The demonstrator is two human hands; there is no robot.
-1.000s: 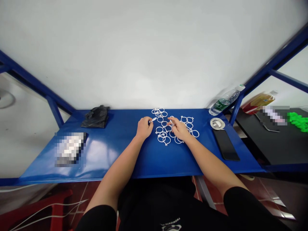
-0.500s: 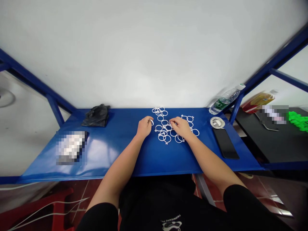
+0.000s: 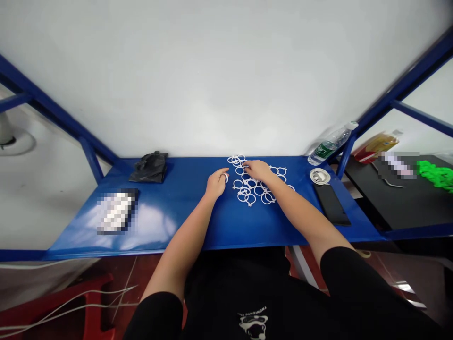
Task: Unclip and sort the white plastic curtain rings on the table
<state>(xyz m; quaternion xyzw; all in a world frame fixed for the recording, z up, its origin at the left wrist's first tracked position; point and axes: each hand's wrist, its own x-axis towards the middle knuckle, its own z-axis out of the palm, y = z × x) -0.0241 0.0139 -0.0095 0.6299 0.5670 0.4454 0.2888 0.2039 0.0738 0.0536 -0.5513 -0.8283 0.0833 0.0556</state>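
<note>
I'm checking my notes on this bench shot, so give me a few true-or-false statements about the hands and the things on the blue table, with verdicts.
1. The left hand holds a white ring at its fingertips. True.
2. The right hand grips the water bottle. False: it reaches over the pile of rings; the bottle lies apart, at the far right corner.
3. The phone lies right of the rings, next to a coiled cable. True.
4. The black bag lies on the phone. False: it lies on the table at the far left, by the wall.
</note>
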